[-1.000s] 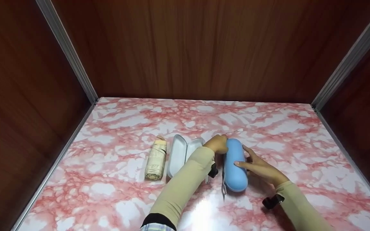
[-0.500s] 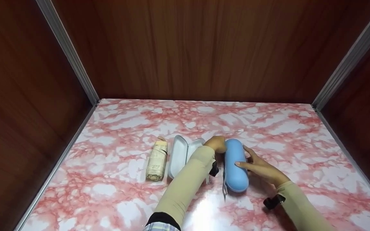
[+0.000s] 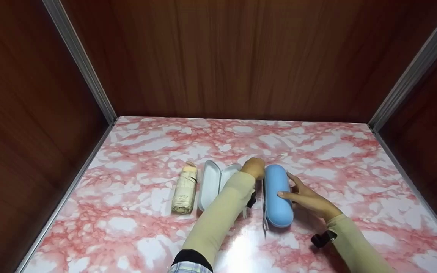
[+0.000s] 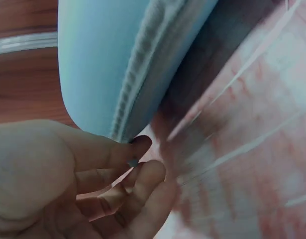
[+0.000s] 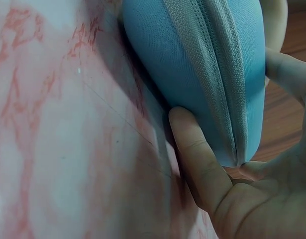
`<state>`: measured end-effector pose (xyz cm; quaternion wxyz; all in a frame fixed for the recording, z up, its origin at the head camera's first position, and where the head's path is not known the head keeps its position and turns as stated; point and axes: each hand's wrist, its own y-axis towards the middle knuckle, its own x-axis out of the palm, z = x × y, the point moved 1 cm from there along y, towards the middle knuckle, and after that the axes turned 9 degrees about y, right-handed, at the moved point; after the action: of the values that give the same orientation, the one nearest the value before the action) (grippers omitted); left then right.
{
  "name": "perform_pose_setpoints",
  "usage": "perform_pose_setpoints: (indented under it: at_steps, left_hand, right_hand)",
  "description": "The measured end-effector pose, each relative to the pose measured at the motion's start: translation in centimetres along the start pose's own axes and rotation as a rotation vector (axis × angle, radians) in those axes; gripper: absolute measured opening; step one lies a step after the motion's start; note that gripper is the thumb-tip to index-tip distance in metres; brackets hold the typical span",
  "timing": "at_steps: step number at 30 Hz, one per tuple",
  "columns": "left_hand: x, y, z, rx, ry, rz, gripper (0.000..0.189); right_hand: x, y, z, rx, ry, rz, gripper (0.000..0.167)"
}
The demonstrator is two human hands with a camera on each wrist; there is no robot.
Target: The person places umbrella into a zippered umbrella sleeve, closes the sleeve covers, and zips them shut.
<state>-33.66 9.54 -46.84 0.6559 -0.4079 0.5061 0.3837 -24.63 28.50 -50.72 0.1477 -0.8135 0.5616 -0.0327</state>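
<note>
A blue zip case [image 3: 278,197], rounded at both ends, lies lengthwise on the table. My right hand [image 3: 309,199] grips it from the right, thumb on top and fingers along its side. In the right wrist view a fingertip presses low on the case [image 5: 192,74], beside its grey zip. At the far left end of the case is my left hand [image 3: 254,168]. The left wrist view shows its thumb and fingers pinching a small zip pull [image 4: 133,163] at the end of the zip seam [image 4: 135,79]. A thin strap [image 3: 265,223] hangs at the case's near left.
Left of the left forearm lies an open white glasses case [image 3: 210,185], partly covered by the sleeve. Further left is a folded beige umbrella [image 3: 184,191]. Wooden panels [image 3: 218,60] wall the red-and-white marbled table [image 3: 127,178] at the back and both sides.
My left hand has shifted slightly left at the far end of the blue case. The right hand keeps its hold; the umbrella and glasses case stay put.
</note>
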Motion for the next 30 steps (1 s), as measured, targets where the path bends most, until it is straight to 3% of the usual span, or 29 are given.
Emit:
perform_pose_setpoints:
  at_steps: [7, 12, 17, 24, 30]
  left_hand:
    - [-0.1, -0.2, 0.4, -0.003, 0.116, 0.227, 0.016]
    - [-0.1, -0.1, 0.5, 0.006, 0.183, 0.33, 0.016]
    - [-0.3, 0.0, 0.7, 0.03, 0.241, 0.36, 0.017]
    - [-0.3, 0.4, 0.5, 0.055, 0.264, 0.367, 0.017]
    - [-0.1, 1.1, 0.3, 0.087, 0.276, 0.419, 0.015]
  right_hand:
    - [0.0, 0.0, 0.0, 0.001, -0.027, 0.007, 0.1]
    - [-0.1, -0.1, -0.2, 0.011, -0.041, 0.011, 0.101]
    - [-0.2, -0.2, -0.4, 0.018, -0.052, 0.012, 0.102]
    - [-0.1, -0.2, -0.4, 0.01, -0.034, -0.001, 0.101]
    - [-0.2, -0.2, -0.5, 0.002, -0.029, -0.009, 0.1]
